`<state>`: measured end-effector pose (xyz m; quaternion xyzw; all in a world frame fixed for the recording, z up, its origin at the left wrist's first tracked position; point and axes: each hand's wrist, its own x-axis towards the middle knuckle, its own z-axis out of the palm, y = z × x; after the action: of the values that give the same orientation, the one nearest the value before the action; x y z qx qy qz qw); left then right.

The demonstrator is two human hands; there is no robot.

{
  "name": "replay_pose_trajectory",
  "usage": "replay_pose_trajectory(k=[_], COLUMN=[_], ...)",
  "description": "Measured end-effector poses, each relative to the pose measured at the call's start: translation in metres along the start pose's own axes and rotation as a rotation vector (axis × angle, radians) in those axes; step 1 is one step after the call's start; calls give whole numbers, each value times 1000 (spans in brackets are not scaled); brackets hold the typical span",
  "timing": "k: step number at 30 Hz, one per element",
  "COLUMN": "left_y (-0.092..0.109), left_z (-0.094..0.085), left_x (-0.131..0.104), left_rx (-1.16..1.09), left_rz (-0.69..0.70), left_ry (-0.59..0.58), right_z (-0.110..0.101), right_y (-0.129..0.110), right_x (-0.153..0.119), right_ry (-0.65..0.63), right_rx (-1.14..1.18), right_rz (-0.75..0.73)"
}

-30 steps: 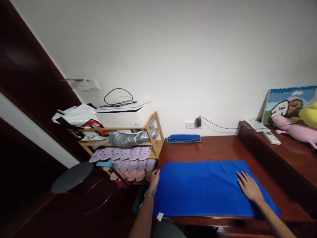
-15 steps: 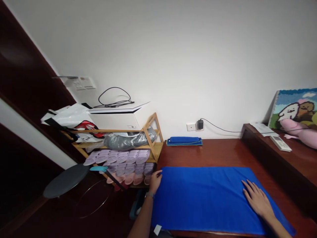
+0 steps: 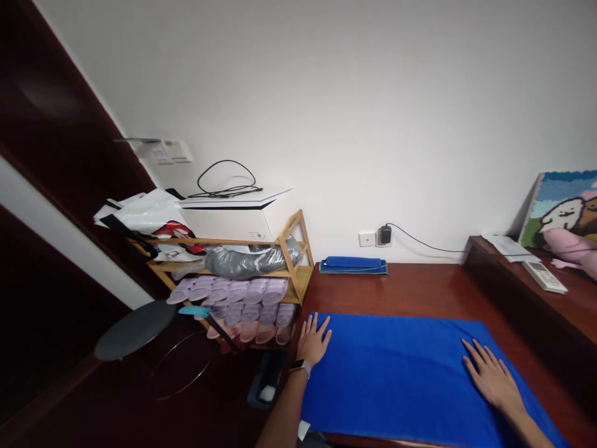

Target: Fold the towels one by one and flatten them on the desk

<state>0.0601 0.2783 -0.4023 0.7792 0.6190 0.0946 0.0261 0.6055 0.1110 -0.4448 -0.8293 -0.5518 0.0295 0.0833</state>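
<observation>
A blue cloth lies spread over the front of a reddish-brown wooden table, with a few faint creases. My left hand rests on the cloth's far left corner, fingers spread and palm down. On the right part of the same cloth, my right hand lies flat with its fingers apart. Neither hand grips anything. Against the wall at the table's back edge sits a folded blue cloth with a yellowish-green edge.
Left of the table stands a wooden rack with slippers, a white box and a bag. A round stool is farther left. On the raised ledge at right are a remote control and a pink plush toy.
My left hand has gone from pinching at the cloth's far left corner to lying spread on it. My right hand stays flat on the cloth. The view has shifted slightly.
</observation>
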Motion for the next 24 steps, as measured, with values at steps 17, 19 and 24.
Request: replay_pose_trajectory(k=[17,19,24], left_y=[-19,-19,-19], left_z=[-1,1,2], left_x=[15,17,22], left_rx=[-150,-154,-173], left_rz=[43,40,19], left_ry=[35,40,35], right_z=[-17,-12,-9], right_y=[-387,-379,-271], right_x=[-3,0,24], right_ry=[-270,-271,-198], right_rx=[281,280,163], right_rz=[-587,-580,-447])
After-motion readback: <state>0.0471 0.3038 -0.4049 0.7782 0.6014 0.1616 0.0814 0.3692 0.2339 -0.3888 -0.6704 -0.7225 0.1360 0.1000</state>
